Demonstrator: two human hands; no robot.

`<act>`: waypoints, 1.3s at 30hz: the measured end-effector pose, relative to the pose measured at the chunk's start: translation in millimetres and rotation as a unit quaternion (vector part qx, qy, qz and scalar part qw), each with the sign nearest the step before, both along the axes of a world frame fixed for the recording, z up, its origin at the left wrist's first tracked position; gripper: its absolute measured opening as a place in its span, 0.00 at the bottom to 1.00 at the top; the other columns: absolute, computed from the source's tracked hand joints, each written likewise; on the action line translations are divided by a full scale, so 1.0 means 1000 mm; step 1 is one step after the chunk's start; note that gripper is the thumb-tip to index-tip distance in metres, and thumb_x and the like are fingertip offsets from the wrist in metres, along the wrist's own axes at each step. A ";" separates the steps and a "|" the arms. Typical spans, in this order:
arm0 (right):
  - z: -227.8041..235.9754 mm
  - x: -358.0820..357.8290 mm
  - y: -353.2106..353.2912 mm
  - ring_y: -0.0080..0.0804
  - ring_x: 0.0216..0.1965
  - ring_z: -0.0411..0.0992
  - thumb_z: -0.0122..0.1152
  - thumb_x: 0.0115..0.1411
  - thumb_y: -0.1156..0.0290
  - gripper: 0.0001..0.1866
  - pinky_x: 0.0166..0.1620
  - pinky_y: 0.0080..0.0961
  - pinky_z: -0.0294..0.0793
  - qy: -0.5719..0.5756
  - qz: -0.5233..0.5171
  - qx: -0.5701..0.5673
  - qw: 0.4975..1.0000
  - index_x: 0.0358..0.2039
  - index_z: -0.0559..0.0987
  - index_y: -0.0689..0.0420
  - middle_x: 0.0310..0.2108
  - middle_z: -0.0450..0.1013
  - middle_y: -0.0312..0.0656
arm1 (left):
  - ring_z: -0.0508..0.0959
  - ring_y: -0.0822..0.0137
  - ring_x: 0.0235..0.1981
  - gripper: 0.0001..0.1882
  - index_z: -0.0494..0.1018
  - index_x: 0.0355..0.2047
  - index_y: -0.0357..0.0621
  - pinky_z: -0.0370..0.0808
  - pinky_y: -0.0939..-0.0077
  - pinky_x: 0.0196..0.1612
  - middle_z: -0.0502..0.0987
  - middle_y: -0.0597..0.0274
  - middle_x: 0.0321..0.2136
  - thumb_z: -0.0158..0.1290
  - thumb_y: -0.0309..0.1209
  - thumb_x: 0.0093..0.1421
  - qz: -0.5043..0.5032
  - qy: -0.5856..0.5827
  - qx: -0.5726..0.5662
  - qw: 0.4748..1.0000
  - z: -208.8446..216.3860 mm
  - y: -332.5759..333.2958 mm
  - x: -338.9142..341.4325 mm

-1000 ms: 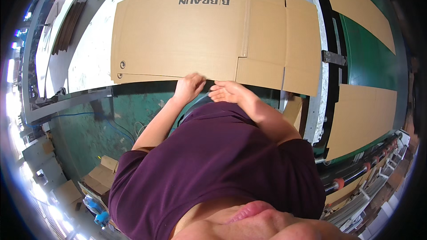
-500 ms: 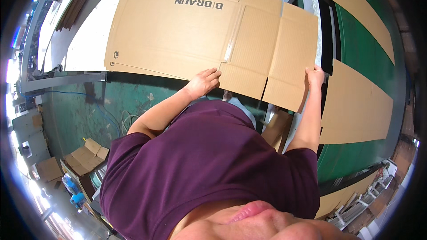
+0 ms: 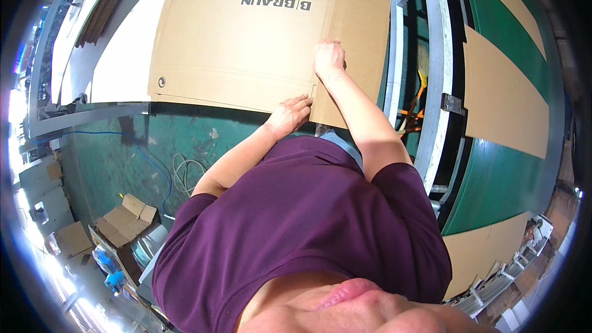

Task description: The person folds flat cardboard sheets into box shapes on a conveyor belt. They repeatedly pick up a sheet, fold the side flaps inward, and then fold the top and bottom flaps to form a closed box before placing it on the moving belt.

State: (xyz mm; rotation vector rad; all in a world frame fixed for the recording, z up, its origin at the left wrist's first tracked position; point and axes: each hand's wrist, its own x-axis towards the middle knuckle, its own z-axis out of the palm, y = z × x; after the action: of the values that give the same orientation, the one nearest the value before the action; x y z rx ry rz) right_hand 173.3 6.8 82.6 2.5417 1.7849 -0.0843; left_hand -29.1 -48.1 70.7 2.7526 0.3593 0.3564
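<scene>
A large brown cardboard box blank (image 3: 240,43) lies folded flat in front of me on a white tabletop (image 3: 132,34), with dark print upside down near its far edge. My left hand (image 3: 291,116) rests with its fingers stretched out on the near edge of the cardboard, beside a short slit. Farther in, my right hand (image 3: 331,58) is closed like a fist and presses on the seam where the right-hand panel (image 3: 364,43) meets the large panel. Its fingertips are curled out of sight.
A metal frame rail (image 3: 439,86) runs along the right, with orange-handled tools (image 3: 421,89) in the gap beside it. Beyond it, further cardboard sheets (image 3: 505,92) lie on a green belt (image 3: 499,179). An open carton (image 3: 126,219) and a blue hose (image 3: 145,159) are at lower left.
The outer right panel has been folded over leftward, so the blank is narrower and the rail shows. My right hand moved from that panel's outer edge to the seam; my left hand barely moved.
</scene>
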 end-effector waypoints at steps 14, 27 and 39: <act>-0.009 0.041 -0.073 0.46 0.58 0.60 0.61 0.53 0.63 0.20 0.61 0.47 0.54 0.104 -0.225 0.196 0.949 0.45 0.78 0.58 0.59 0.63 0.50 | 0.73 0.59 0.42 0.26 0.71 0.47 0.41 0.72 0.65 0.45 0.71 0.56 0.49 0.59 0.35 0.47 -0.090 -0.008 0.003 0.996 0.011 0.029 0.008; -0.030 0.170 -0.085 0.22 0.19 0.71 0.69 0.50 0.74 0.08 0.23 0.23 0.72 0.464 -0.385 0.156 0.782 0.27 0.76 0.58 0.22 0.75 0.35 | 0.71 0.60 0.43 0.32 0.69 0.51 0.42 0.69 0.65 0.46 0.70 0.58 0.48 0.58 0.47 0.49 -0.152 -0.006 -0.031 0.988 -0.029 0.045 0.004; -0.058 0.140 -0.081 0.35 0.34 0.76 0.68 0.47 0.67 0.16 0.41 0.29 0.74 0.243 -0.323 0.244 0.881 0.37 0.80 0.58 0.32 0.77 0.48 | 0.69 0.53 0.46 0.34 0.67 0.54 0.41 0.67 0.60 0.52 0.69 0.54 0.50 0.55 0.47 0.51 -0.140 0.005 0.012 0.990 -0.022 0.048 0.005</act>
State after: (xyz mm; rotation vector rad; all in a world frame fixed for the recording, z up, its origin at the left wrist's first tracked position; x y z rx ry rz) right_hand 312.9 -74.2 24.7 3.6636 1.0235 -0.3559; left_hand -24.2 0.0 48.7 2.7774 -0.0316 0.2762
